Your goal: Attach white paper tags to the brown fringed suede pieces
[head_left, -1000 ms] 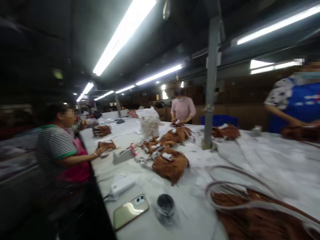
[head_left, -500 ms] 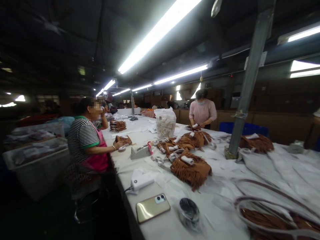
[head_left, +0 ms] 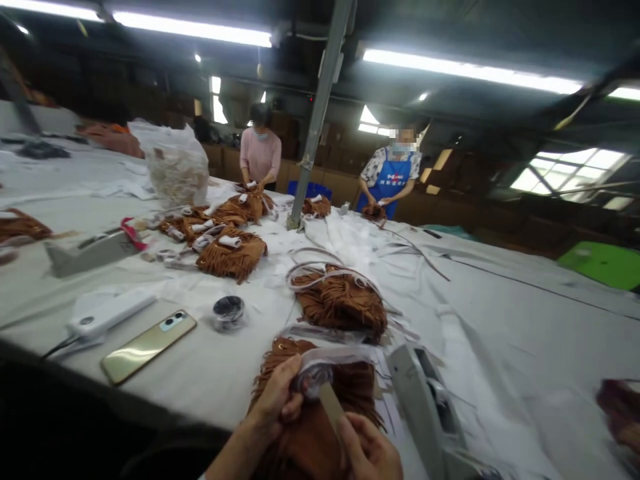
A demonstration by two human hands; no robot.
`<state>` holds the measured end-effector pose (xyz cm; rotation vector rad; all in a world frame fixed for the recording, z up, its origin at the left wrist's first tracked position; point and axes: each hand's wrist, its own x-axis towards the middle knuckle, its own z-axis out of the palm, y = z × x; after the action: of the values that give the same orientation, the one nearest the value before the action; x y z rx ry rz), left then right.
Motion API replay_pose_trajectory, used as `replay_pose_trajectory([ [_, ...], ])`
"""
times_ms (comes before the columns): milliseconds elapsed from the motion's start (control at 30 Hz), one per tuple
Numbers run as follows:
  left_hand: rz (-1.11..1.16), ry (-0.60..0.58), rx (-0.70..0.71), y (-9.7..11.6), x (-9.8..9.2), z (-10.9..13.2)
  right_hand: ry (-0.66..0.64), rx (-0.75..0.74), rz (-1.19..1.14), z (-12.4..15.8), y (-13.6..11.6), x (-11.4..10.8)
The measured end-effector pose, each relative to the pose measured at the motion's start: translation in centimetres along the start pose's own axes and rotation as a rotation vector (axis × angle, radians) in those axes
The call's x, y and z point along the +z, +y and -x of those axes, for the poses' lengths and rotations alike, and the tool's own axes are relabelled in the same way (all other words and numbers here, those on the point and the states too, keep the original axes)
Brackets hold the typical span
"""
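My left hand [head_left: 277, 400] is closed on a coiled strap [head_left: 316, 377] in whitish wrapping, and the strap's free length arches off to the right. A short beige strip of tape [head_left: 330, 405] is pinched in my right hand [head_left: 371, 448], its far end close to the coil; whether it touches cannot be made out. Beneath both hands lies a brown fringed bag [head_left: 305, 437]. A grey tape dispenser [head_left: 413, 373] stands just right of the bag. Beyond it rests a stack of brown fringed bags [head_left: 343, 303] with loose wrapped straps.
Left on the white-covered table are a gold phone [head_left: 150, 347], a white corded device [head_left: 107, 313], a black roll in plastic [head_left: 228, 312] and another dispenser [head_left: 95, 250]. A metal post [head_left: 320, 113] rises mid-table. Two co-workers [head_left: 261, 150] handle bags across the table.
The view has swung right and down. My hands, the bag under them and the nearby dispenser now show; the co-worker seated at left is mostly out of view.
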<state>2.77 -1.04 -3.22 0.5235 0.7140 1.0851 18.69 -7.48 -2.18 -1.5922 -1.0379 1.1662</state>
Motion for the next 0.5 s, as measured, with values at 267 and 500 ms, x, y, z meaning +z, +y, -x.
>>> replay_pose_trajectory([
  [267, -0.305, 0.011, 0.237, 0.5, 1.8, 2.1, 0.107, -0.165, 0.091, -1.4, -0.6, 2.0],
  [500, -0.528, 0.018, 0.300, -0.1, 2.4, 3.7, -0.105, 0.026, -0.287, -2.0, -1.0, 3.5],
])
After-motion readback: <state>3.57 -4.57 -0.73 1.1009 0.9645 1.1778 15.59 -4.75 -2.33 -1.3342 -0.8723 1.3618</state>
